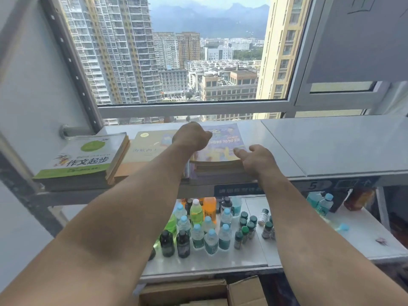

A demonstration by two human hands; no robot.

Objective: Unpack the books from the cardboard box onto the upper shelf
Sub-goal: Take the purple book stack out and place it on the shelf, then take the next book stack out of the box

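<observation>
The upper shelf (pixel 331 144) carries three piles of books. A green and white book (pixel 84 157) tops the left pile, a beige book (pixel 144 149) lies in the middle, and a blue-covered book (pixel 223 143) tops the right pile. My left hand (pixel 192 135) rests as a closed fist on the blue cover's left part. My right hand (pixel 257 160) is at the pile's near right corner, fingers apart, one fingertip on the cover. The cardboard box (pixel 185 291) sits at the bottom edge with its flaps open; its inside is hidden.
The lower shelf (pixel 364 235) holds several bottles (pixel 210 235), some with blue caps and some dark. A large window (pixel 176 51) stands right behind the upper shelf. A metal upright (pixel 72 69) runs along the left side.
</observation>
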